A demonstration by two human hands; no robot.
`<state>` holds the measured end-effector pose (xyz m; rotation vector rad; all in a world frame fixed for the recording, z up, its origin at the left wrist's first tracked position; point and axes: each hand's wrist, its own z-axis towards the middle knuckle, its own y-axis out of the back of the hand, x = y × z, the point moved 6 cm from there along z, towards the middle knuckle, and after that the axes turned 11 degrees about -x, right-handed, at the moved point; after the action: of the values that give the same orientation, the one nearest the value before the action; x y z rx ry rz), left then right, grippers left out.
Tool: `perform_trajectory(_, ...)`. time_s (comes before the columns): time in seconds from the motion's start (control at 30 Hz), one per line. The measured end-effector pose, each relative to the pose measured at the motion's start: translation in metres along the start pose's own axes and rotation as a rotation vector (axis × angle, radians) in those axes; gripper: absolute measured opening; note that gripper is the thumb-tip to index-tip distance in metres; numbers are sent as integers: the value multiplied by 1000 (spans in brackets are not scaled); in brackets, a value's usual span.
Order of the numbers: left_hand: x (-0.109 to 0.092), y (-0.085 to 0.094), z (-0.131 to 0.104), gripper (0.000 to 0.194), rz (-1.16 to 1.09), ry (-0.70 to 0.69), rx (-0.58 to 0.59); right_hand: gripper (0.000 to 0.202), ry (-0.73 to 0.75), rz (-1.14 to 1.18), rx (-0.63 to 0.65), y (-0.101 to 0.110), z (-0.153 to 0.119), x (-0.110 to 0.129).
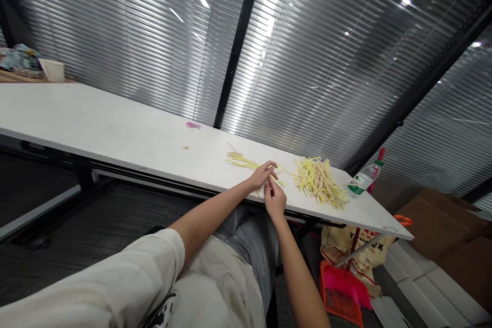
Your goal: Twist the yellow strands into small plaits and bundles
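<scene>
At the table's near edge my left hand (pixel 263 176) and my right hand (pixel 275 200) meet, fingers bent and pinched together. A thin pale strand (pixel 259 193) curves out under them; the part between the fingertips is mostly hidden. To the left of my hands lies a small bunch of yellow strands (pixel 241 160), its right end reaching under my left hand. On their right spreads a larger heap of loose yellow and beige strands (pixel 320 182). They look soft, like pipe cleaners, though their exact kind is too small to tell.
The long white table (pixel 115 128) runs along blinds. A plastic bottle (pixel 363 179) stands near its right end, and a small pink pile (pixel 192 125) lies near the back edge. Far left is a white cup (pixel 53 70). Below right are a red dustpan (pixel 342 292) and cardboard boxes (pixel 434 220).
</scene>
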<state>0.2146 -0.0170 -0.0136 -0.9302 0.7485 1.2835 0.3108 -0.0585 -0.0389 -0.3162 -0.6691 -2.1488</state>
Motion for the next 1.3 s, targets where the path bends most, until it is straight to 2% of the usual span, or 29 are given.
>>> perform_trajectory(0.53,6,-1,1,35,-76,51,8,42,-18,-17,8,0,0,0)
perform_trajectory(1.03,6,0,1,37,-35,36,-11,42,0,-75,-19,-1,-1,-2)
perform_trajectory(1.3,7,1,1,34,19,37,-22,43,0,-128,9,-2,-1,1)
